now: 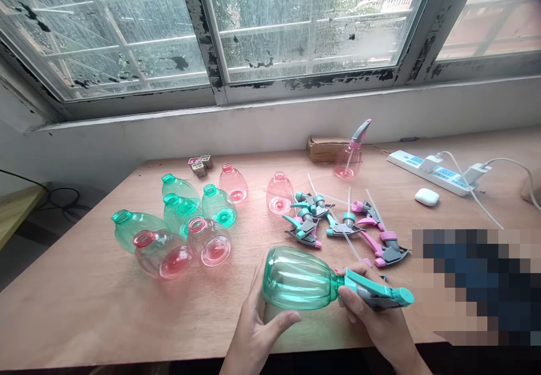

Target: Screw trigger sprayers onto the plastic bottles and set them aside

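Observation:
A green transparent spray bottle point(296, 279) lies sideways in both my hands near the table's front edge. My left hand point(257, 321) cups its wide body from below, fingers curled round it. My right hand point(372, 316) grips the teal and grey trigger head point(376, 293) fitted on the bottle's neck. Several loose trigger heads point(338, 223) in teal and pink with white tubes lie just beyond. To the left lie several empty green bottles point(181, 206) and pink bottles point(209, 242) without heads.
A finished pink spray bottle point(350, 152) stands at the back by a cardboard box point(323, 148). A white power strip point(439, 172) with cables and a white earbud case point(426, 196) sit at right. A blurred patch point(482, 285) covers the right front. Windows run behind the wooden table point(84, 302).

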`<state>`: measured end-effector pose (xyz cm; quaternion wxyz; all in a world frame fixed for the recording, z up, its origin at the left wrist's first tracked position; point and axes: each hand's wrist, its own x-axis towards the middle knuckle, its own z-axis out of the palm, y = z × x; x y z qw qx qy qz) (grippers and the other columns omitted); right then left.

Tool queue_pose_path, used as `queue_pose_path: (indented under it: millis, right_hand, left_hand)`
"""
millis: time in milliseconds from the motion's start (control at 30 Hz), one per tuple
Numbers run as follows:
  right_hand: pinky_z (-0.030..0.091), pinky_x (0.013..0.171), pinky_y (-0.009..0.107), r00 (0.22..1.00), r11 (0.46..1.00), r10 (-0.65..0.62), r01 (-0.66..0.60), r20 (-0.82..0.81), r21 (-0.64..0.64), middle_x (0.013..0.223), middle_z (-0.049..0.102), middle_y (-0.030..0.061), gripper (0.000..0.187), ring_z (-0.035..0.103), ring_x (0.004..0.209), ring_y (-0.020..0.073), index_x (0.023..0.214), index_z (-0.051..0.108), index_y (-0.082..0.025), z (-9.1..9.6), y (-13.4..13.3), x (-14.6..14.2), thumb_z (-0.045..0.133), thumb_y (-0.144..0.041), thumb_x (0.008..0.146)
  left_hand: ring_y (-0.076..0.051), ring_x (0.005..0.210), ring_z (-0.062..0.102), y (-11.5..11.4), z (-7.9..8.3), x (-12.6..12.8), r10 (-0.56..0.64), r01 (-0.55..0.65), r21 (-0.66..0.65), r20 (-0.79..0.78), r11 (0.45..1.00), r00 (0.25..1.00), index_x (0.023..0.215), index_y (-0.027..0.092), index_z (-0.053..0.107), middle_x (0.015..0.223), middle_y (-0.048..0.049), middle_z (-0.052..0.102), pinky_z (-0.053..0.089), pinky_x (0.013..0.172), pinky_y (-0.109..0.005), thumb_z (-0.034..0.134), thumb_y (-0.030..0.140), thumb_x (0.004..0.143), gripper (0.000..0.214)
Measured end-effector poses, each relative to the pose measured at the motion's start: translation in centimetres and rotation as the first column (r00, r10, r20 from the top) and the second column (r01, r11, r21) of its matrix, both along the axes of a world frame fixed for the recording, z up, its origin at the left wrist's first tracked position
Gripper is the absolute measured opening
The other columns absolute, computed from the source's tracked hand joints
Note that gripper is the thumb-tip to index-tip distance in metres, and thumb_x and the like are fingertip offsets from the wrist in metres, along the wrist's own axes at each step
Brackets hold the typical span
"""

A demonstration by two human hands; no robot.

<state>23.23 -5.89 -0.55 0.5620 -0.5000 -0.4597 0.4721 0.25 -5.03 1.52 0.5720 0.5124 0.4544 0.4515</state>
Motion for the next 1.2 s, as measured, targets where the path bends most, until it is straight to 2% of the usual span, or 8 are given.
queue_pose_path:
  millis: [133, 267, 633, 800, 1000, 1200]
  right_hand:
    - [0.038, 0.054, 0.029, 0.999, 1.000, 0.002, -0.002, -0.033, 0.005, 0.066, 0.063, -0.0044, 0.029, 0.048, 0.053, 0.0145, 0.090, 0.074, -0.025, -0.1, 0.0, 0.0, 0.082, -0.053, 0.092]
    - [0.038, 0.055, 0.030, 0.999, 1.000, -0.002, 0.002, -0.033, 0.002, 0.066, 0.063, -0.0041, 0.029, 0.048, 0.054, 0.0150, 0.090, 0.075, -0.025, 0.0, 0.0, 0.0, 0.082, -0.053, 0.092]
    - [0.037, 0.053, 0.030, 1.000, 1.000, -0.002, 0.003, -0.027, 0.013, 0.066, 0.061, -0.0047, 0.027, 0.046, 0.052, 0.0141, 0.091, 0.075, -0.025, -0.2, 0.0, 0.0, 0.083, -0.050, 0.092]
    - [0.039, 0.054, 0.030, 1.000, 1.000, -0.009, 0.009, -0.006, 0.013, 0.066, 0.062, -0.0042, 0.028, 0.048, 0.052, 0.0148, 0.093, 0.075, -0.024, -0.2, 0.0, 0.0, 0.082, -0.052, 0.092]
    - [0.039, 0.054, 0.030, 1.000, 1.000, 0.001, -0.001, -0.011, 0.010, 0.067, 0.062, -0.0046, 0.027, 0.048, 0.052, 0.0144, 0.092, 0.075, -0.025, -0.2, 0.0, 0.1, 0.081, -0.051, 0.093]
    - [0.038, 0.053, 0.030, 1.000, 0.999, -0.023, 0.023, -0.012, 0.024, 0.066, 0.064, -0.0048, 0.025, 0.050, 0.052, 0.0156, 0.099, 0.072, -0.026, -0.4, 0.0, -0.1, 0.082, -0.049, 0.092]
  left_hand:
    - [-0.037, 0.163, 0.029, -0.2, -0.6, -0.2, -0.014, 0.015, -0.015, 0.040, 1.000, 0.999, 0.165, 0.039, 0.039, 0.174, -0.0018, 0.042, 0.027, 0.133, -0.050, 0.090, 0.039, 0.084, 0.096]
    - [-0.036, 0.162, 0.030, -0.3, -1.1, -0.3, -0.024, 0.025, -0.023, 0.047, 0.999, 0.999, 0.165, 0.041, 0.037, 0.174, -0.0009, 0.041, 0.028, 0.133, -0.050, 0.087, 0.039, 0.087, 0.093]
    - [-0.034, 0.163, 0.028, -0.1, -1.1, -0.3, -0.043, 0.044, 0.016, -0.012, 0.999, 0.999, 0.167, 0.039, 0.032, 0.176, -0.0015, 0.036, 0.025, 0.134, -0.050, 0.084, 0.038, 0.091, 0.093]
    - [-0.034, 0.162, 0.033, -0.1, -1.2, -0.3, -0.033, 0.033, 0.029, -0.010, 0.999, 0.999, 0.165, 0.041, 0.037, 0.174, -0.0006, 0.041, 0.027, 0.134, -0.048, 0.085, 0.036, 0.091, 0.089]
    - [-0.034, 0.160, 0.036, -0.2, -0.7, -0.2, -0.023, 0.023, 0.036, 0.001, 0.999, 1.000, 0.167, 0.041, 0.032, 0.173, -0.0012, 0.043, 0.032, 0.132, -0.045, 0.086, 0.036, 0.090, 0.094]
    - [-0.032, 0.161, 0.034, -0.1, -0.4, -0.1, -0.030, 0.030, 0.006, -0.003, 1.000, 1.000, 0.167, 0.043, 0.030, 0.174, 0.0006, 0.041, 0.030, 0.133, -0.045, 0.085, 0.037, 0.091, 0.094]
